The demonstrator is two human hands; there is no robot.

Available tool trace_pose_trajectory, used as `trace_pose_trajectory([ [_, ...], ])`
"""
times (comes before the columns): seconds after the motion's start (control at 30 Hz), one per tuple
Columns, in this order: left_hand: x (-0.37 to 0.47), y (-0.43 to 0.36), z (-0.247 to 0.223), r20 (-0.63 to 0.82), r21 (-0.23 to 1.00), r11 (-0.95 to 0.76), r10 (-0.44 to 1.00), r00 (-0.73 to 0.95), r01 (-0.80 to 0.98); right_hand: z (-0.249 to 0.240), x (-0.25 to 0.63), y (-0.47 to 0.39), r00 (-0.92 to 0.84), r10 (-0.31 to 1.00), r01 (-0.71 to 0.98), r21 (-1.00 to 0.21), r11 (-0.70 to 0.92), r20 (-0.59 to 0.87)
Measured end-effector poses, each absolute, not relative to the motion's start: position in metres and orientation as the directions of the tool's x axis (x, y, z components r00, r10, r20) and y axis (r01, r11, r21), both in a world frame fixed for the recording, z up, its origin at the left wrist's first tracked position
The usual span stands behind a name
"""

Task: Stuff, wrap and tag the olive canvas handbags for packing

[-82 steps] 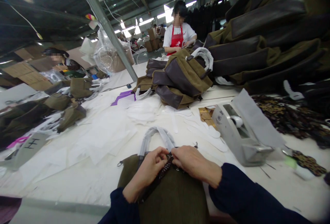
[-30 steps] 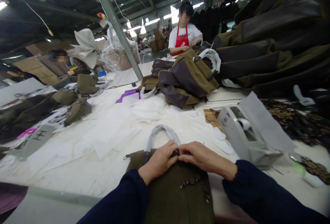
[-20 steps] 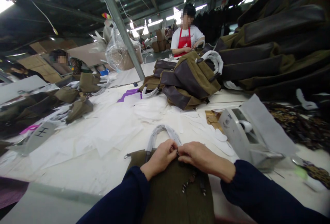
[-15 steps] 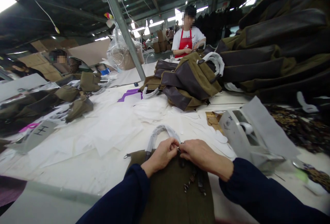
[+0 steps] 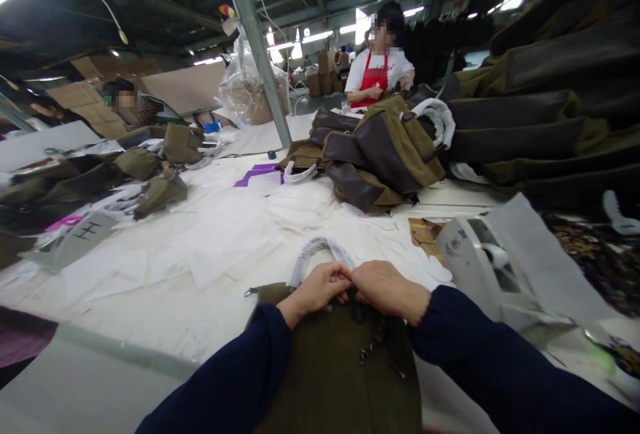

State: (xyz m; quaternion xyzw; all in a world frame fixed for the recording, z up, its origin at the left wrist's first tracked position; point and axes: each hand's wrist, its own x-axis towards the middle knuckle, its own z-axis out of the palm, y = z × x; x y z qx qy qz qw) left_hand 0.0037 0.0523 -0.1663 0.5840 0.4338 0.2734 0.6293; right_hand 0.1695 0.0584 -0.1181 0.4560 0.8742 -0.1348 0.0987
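An olive-green fabric bag [image 5: 335, 374] lies in front of me, its top edge pointing away. Its arched handle [image 5: 316, 245] is wrapped in clear-white plastic. Near the handle's right base, my left hand [image 5: 321, 289] is closed in a pinch. Fingertip to fingertip with it, my right hand [image 5: 387, 289] is also pinched; whatever small part they grip is hidden by the fingers. Dark cords or straps [image 5: 383, 347] with small pale bits hang on the bag below my right hand. A small metal clip [image 5: 250, 292] sticks out at the bag's left top corner.
Olive and dark-brown bags [image 5: 385, 147] are piled beyond, with a larger stack [image 5: 550, 114] at right. A tape dispenser [image 5: 477, 257] stands right of my hand. White sheets [image 5: 215, 234] cover the table. A co-worker in a red apron [image 5: 375, 73] stands across; others are at left.
The view has swung slightly left, so the surroundings sit farther right. My right hand has rolled over and now covers the small shiny piece that showed between the fingertips.
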Motion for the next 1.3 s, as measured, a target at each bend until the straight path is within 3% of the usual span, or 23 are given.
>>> trace_pose_trajectory([
  [0.2,0.000,0.054,-0.166,-0.242,0.970,0.202,0.842,0.483,0.135,-0.122,0.163,0.067,-0.550,0.769,0.832,-0.132,0.539,-0.325],
  [0.73,-0.007,0.056,-0.176,-0.236,0.966,0.167,0.877,0.419,0.196,-0.127,0.174,0.049,-0.493,0.838,0.870,-0.161,0.466,-0.234],
  [0.93,-0.014,0.044,-0.139,-0.119,0.983,0.071,0.948,0.296,0.171,-0.120,0.197,0.033,-0.445,0.890,0.862,-0.317,0.395,-0.100],
  [1.13,-0.002,0.025,-0.118,-0.162,0.971,0.211,0.926,0.341,-0.113,-0.118,0.222,0.022,-0.444,0.885,0.859,-0.349,0.375,-0.140],
  [1.3,0.010,0.022,-0.128,-0.177,0.967,0.233,0.907,0.382,-0.103,-0.121,0.215,0.017,-0.383,0.902,0.621,-0.667,0.413,0.201],
])
